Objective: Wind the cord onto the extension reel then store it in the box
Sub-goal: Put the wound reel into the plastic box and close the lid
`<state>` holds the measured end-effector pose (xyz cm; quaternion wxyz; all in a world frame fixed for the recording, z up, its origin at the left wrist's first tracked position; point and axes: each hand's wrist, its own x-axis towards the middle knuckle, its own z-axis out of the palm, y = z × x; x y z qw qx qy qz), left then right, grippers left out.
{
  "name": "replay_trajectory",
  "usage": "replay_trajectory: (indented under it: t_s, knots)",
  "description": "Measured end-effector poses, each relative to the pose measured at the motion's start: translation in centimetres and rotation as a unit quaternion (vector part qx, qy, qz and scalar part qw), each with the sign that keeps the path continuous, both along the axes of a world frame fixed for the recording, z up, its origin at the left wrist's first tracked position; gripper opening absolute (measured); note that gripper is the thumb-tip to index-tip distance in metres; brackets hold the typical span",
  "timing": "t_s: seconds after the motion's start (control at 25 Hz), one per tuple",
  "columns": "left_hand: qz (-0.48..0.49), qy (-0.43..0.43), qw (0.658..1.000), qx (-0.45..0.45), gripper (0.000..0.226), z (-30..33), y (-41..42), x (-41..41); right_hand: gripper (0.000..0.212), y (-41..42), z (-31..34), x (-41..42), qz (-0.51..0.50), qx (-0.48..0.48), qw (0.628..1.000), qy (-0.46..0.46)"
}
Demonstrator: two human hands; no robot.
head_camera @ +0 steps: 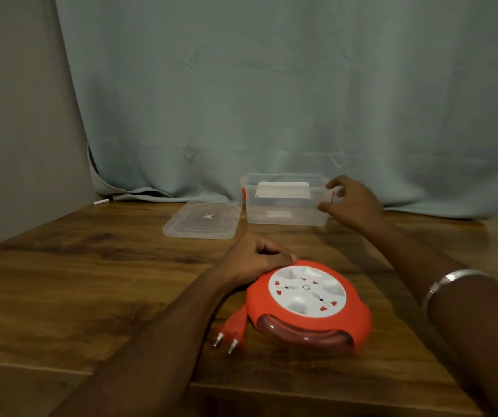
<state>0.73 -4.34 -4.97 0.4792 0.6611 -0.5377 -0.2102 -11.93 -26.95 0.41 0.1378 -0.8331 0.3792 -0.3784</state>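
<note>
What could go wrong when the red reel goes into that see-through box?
The reel looks nearly as wide as the box, so it might jam on the rim. The plug sticks out on a short cord and could catch the edge. The right hand only holds one corner, so the light box might slide.

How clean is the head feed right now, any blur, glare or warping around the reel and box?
Head view: dim, warm light; the reel smears slightly along its right edge; the clear box stays readable with no harsh glare; the right hand is soft; wide-angle bending shows at the frame edges.
</note>
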Motion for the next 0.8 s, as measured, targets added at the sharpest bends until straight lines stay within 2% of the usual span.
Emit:
replay_trajectory:
  t_s: [0.08,0.16,0.24,0.36,0.48,0.56,0.64,0.72,0.8]
  knots:
    - [-0.016,0.014,1.000,-0.004,0.016,0.2,0.0,0.0,0.068,-2.5,0.6,1.0,-0.022,0.049,0.998,-0.016]
    - [-0.030,0.033,0.999,-0.014,0.014,0.1,-0.1,0.2,0.081,-4.5,0.7,2.1,0.019,0.119,0.992,-0.043]
    - [-0.049,0.049,0.998,-0.013,0.014,-0.1,-0.1,0.4,0.065,-5.1,0.4,3.1,0.069,0.158,0.984,-0.051]
    - [-0.039,0.067,0.997,-0.019,0.021,-0.2,-0.3,0.5,0.039,-5.4,-0.5,4.1,0.083,0.099,0.991,-0.037]
    - [0.113,0.058,0.987,-0.103,0.016,0.0,-0.6,0.6,0.038,-3.9,-0.5,2.6,0.089,0.045,0.995,0.001]
    - [0.245,0.018,0.956,-0.161,0.017,0.3,-0.5,1.3,0.035,-1.9,-0.4,0.6,0.107,0.035,0.993,0.020]
    - [0.357,-0.065,0.914,-0.181,0.026,0.4,-0.1,2.3,0.029,0.4,-0.5,-1.9,0.126,0.028,0.991,0.022]
    - [0.410,-0.097,0.890,-0.177,0.039,0.4,0.4,3.1,0.022,3.0,-0.7,-4.6,0.144,0.038,0.989,0.007]
    - [0.417,-0.093,0.894,-0.132,0.048,0.3,0.7,3.0,0.022,5.5,-0.9,-7.1,0.148,0.045,0.988,-0.005]
